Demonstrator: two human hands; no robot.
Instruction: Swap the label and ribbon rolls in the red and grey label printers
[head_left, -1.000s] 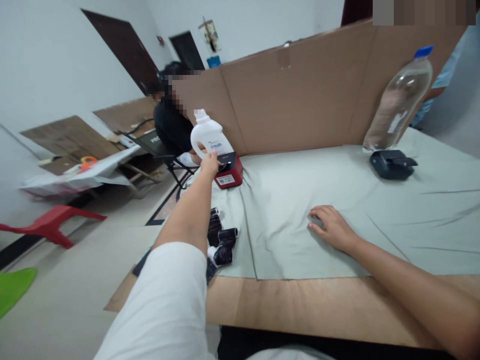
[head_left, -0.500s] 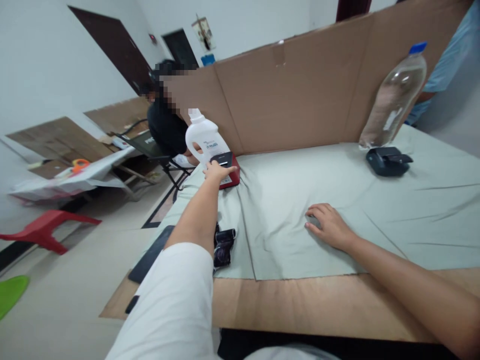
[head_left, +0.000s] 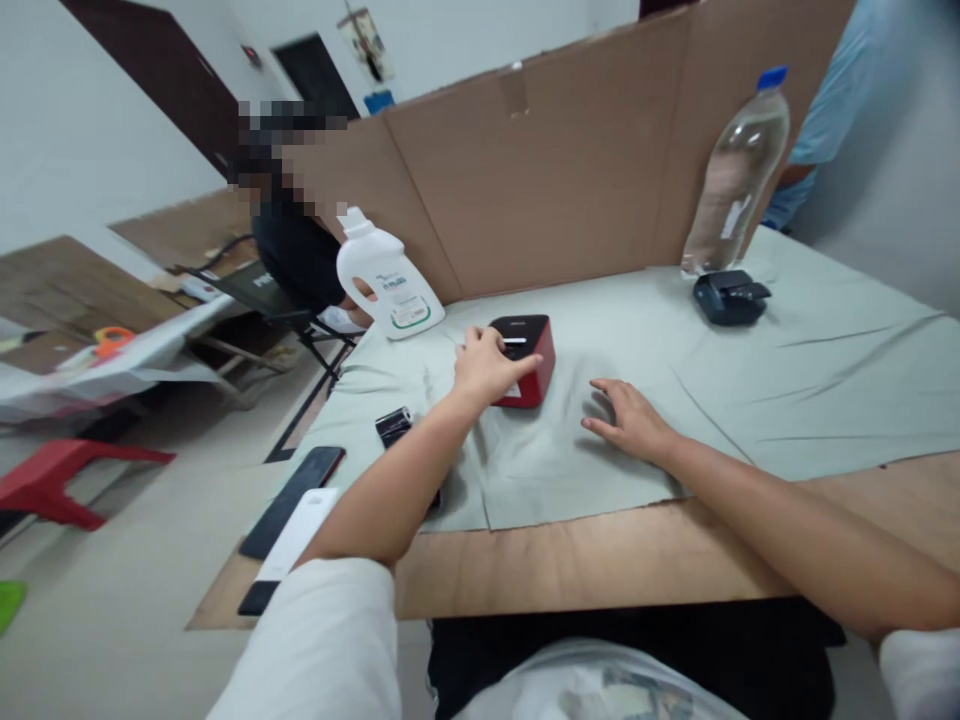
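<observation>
My left hand (head_left: 484, 366) grips the near left side of a small red and black box device (head_left: 529, 352) that rests on the grey-green cloth (head_left: 750, 380). To its right, my right hand (head_left: 628, 417) lies flat on the cloth with fingers spread, holding nothing. A white detergent bottle (head_left: 386, 280) stands behind the red device at the cloth's left edge. A black roll (head_left: 394, 425) lies beside my left forearm, partly hidden by it.
A cardboard screen (head_left: 540, 170) walls the back of the table. A clear bottle with a blue cap (head_left: 735, 170) and a small black device (head_left: 729, 296) stand at back right. A black phone (head_left: 294, 500) and white card (head_left: 300, 520) lie at the left edge. A seated person (head_left: 296, 250) is beyond.
My left hand has pulled the red device from beside the white bottle toward me and to the right. The right hand stayed flat on the cloth. The view shifted.
</observation>
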